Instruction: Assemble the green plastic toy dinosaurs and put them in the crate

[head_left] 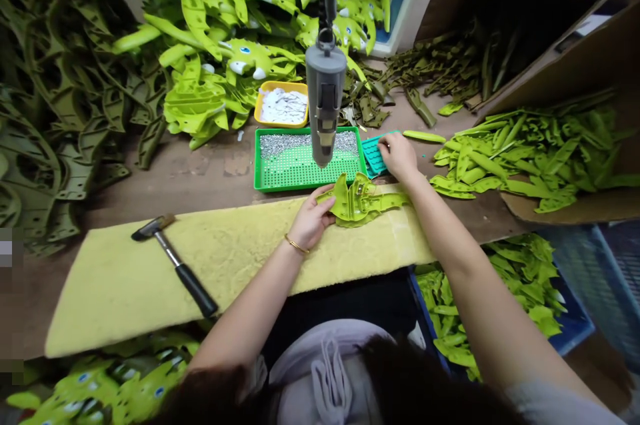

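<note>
My left hand grips the left end of a lime-green plastic shell half, its hollow inside facing up, over the yellow towel. Over a small teal tray is my right hand, fingers pinched together at its edge; whatever is between them is hidden. Just left of that tray lies a green perforated basket with small silvery metal pieces, probably screws. A grey electric screwdriver hangs upright above the basket, touched by neither hand.
A hammer rests on the towel's left part. Behind the basket stands a yellow tray with white stuff. Lime-green parts pile up at the back, olive parts on the left. More green pieces heap at right, above a blue crate.
</note>
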The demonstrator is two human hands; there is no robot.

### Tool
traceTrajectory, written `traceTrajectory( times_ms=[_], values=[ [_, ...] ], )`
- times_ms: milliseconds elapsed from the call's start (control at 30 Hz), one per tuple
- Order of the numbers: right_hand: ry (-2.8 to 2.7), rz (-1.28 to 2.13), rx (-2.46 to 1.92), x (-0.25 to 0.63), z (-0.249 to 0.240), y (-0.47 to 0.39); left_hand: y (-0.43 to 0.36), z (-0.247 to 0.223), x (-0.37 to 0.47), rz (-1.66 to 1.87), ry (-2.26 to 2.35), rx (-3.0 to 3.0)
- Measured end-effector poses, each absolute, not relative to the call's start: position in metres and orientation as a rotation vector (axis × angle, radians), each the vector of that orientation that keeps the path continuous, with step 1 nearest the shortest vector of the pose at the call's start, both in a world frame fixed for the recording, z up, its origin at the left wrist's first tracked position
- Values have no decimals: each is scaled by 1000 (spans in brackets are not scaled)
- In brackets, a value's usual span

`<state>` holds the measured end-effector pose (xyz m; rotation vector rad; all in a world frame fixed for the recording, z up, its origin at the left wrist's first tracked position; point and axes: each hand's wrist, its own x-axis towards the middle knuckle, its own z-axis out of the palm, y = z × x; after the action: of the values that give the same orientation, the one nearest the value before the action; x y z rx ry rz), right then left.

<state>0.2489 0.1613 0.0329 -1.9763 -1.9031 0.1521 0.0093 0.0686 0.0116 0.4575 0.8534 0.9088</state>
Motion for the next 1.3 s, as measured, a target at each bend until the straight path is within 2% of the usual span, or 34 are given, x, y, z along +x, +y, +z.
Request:
traceTrajectory(
  times_ms=[200,500,733,1033,1167,1300],
  values=[
    [-1970,239,-1513,211,39,88,70,10,10,921,851,416],
    [-1994,117,-1682,209,33,49,68,8,9,912,865,451],
    [-1733,591,-1861,212,31,44,67,14,10,917,884,478],
    [-1483,508,-1865,219,45,25,45,34,21,876,870,576],
    [-1598,468,-1837,218,62,2,46,36,19,886,890,673],
    [-1856,666,-1645,210,70,-17,76,31,14,823,973,831]
  ],
)
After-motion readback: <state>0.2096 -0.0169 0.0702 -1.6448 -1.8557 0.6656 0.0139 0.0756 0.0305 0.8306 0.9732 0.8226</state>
